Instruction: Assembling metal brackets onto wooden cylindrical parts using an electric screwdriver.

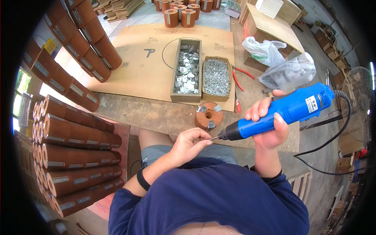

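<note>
My right hand (266, 123) is wrapped round a blue electric screwdriver (288, 109), held nearly level with its black nose pointing left. At the tip of its thin bit (215, 138), my left hand (192, 145) pinches thumb and forefinger together; whatever is between them is too small to make out. Just beyond my fingers, a brown cylinder (208, 116) with a centre hole stands on the bench edge, small metal plates on its top. Behind it are a wooden tray (174, 92) of flat metal pieces and a cardboard box (216, 97) full of small screws.
Red-handled pliers (238, 78) and a small screwdriver (237, 105) lie right of the box. Plastic bags (288, 72) sit farther right. Brown cylinders (82, 156) are stacked at left, with more (171, 18) at the back. A black cord (346, 129) loops from the tool near a fan (356, 100).
</note>
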{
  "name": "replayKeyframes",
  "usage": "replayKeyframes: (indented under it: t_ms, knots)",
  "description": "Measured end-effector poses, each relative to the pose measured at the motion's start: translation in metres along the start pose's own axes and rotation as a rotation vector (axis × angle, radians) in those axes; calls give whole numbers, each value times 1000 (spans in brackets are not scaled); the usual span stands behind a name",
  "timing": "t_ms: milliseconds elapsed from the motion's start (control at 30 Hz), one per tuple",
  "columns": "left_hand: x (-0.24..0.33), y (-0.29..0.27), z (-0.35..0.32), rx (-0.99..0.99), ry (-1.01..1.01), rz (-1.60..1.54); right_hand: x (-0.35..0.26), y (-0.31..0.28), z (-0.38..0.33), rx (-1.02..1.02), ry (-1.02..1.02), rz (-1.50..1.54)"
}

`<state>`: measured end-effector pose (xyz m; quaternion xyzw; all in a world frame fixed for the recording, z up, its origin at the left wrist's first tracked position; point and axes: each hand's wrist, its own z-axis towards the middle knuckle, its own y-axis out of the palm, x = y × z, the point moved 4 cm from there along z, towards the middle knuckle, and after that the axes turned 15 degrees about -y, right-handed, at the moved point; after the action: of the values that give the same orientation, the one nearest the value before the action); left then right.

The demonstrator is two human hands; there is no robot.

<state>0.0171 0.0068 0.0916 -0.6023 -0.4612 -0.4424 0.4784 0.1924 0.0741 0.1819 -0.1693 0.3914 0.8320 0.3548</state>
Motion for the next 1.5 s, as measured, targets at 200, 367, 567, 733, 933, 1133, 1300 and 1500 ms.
replayKeyframes:
  t_ms: [200, 367, 567, 733, 933, 1133, 1300, 1500]
  knots:
    - [1, 2, 6, -24, 59, 36, 1, 8, 3, -28, 19, 81]
    - [17, -2, 15, 149, 354, 264, -2, 18, 15, -72, -29, -7]
    - [20, 1, 22, 250, 423, 382, 8, 28, 18, -126, -43, -262]
    - [8, 5, 22, 298, 413, 432, 17, 33, 17, -147, -63, -260]
    - [1, 6, 25, 331, 409, 439, 26, 33, 17, -138, -59, -321]
    - [-4, 7, 27, 298, 361, 475, 31, 30, 17, -151, -51, -379]
    - [-6, 7, 27, 284, 342, 476, 33, 32, 16, -145, -40, -370]
    - [-4, 5, 28, 311, 379, 478, 36, 41, 16, -157, -3, -392]
